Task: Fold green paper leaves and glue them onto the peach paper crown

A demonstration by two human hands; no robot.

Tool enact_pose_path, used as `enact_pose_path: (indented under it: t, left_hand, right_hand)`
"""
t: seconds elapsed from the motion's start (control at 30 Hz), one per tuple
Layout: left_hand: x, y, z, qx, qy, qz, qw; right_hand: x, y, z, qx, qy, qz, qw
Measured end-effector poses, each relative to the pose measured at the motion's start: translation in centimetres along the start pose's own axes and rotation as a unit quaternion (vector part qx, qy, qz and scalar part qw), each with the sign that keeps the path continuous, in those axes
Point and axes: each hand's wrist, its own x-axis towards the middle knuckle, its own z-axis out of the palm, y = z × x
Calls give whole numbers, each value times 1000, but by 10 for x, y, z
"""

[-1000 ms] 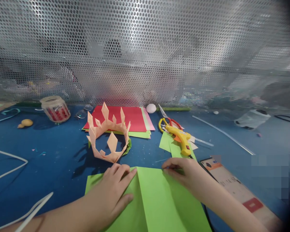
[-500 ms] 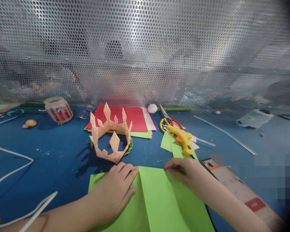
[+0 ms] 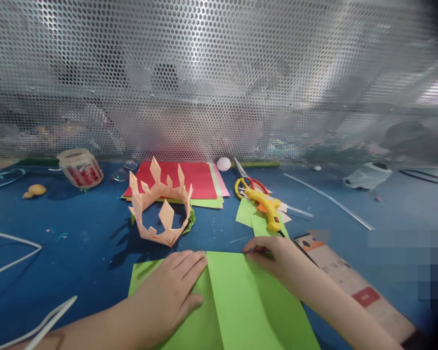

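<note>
A sheet of bright green paper (image 3: pixel 233 296) lies at the front of the blue table, with a lengthwise fold line down its middle. My left hand (image 3: pixel 171 291) rests flat on its left part, fingertips beside the fold near the top edge. At the top edge right of the fold, my right hand (image 3: pixel 268 253) pinches the paper between thumb and fingers. Just beyond my left hand stands a peach paper crown (image 3: pixel 160 209) with pointed, diamond-shaped tips. A bit of green paper (image 3: pixel 190 221) shows at the crown's right side.
A yellow glue gun (image 3: pixel 264 204) and scissors (image 3: pixel 246 177) lie on green scraps (image 3: pixel 244 212). Behind the crown is a stack of red paper (image 3: pixel 200 177). A jar (image 3: pixel 81 169) stands at left, a phone (image 3: pixel 350 282) lies at right. Perforated metal (image 3: pixel 204 73) closes the back.
The whole view has shifted slightly, so things appear a little further left. My left fingers lie flatter and straighter on the paper. My right hand keeps its pinch at the top edge.
</note>
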Motion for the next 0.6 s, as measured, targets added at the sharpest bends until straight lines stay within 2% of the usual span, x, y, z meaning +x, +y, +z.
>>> enact_pose_path:
  t: [0.23,0.33,0.43,0.53,0.6]
  left_hand:
    - [-11,4,-8,-20,-32,3,999]
    - [-13,3,-15,-15,-34,-11,999]
    - [-15,1,-14,-8,-21,-20,1000]
    - [-14,0,-6,-1,-2,-25,1000]
    - [-11,0,-2,7,11,-32,999]
  right_hand:
    - [-14,6,-7,27,62,76,995]
    - [-28,11,-6,49,64,88,993]
    - [-47,14,5,68,55,85,993]
    - [-64,21,20,85,87,97,988]
    - [-73,27,28,76,67,89,991]
